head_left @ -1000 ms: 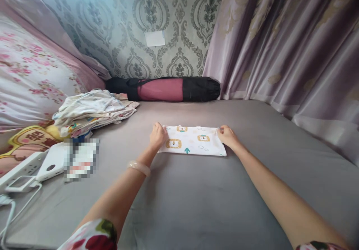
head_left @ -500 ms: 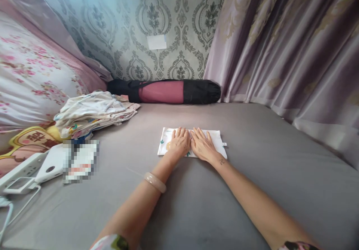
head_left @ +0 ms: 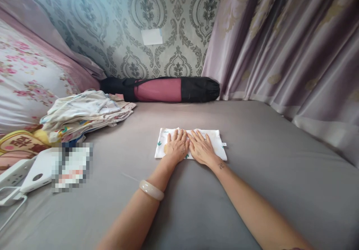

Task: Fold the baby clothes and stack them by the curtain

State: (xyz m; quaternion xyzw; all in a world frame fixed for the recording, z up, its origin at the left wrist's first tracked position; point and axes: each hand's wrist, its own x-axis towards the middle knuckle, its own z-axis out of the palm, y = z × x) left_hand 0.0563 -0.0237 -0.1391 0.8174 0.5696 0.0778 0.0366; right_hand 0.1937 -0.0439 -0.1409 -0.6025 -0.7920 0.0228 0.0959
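Note:
A white folded cloth (head_left: 219, 149) with a small printed pattern and a little white tag at its right edge lies flat on the grey bed sheet (head_left: 117, 205). My left hand (head_left: 177, 145) rests palm down on its left half, fingers stretched out. Beside it, my right hand (head_left: 200, 147) lies flat on the middle and right part, its fingers also extended. The two hands meet near the cloth's centre and hide much of the print. A pale bangle (head_left: 151, 190) circles my left wrist.
At the left sits a pile of folded clothes (head_left: 84, 109), with a power strip (head_left: 15, 175), a white device (head_left: 45, 167) and a blurred-out item (head_left: 73, 167) nearer me. A black and pink rolled bag (head_left: 158, 90) lies along the patterned wall. Curtains (head_left: 280, 48) hang at the right.
The camera view has shifted slightly, so the surroundings at the left sit further left. Both hands stay flat on the cloth, with hardly any movement over it.

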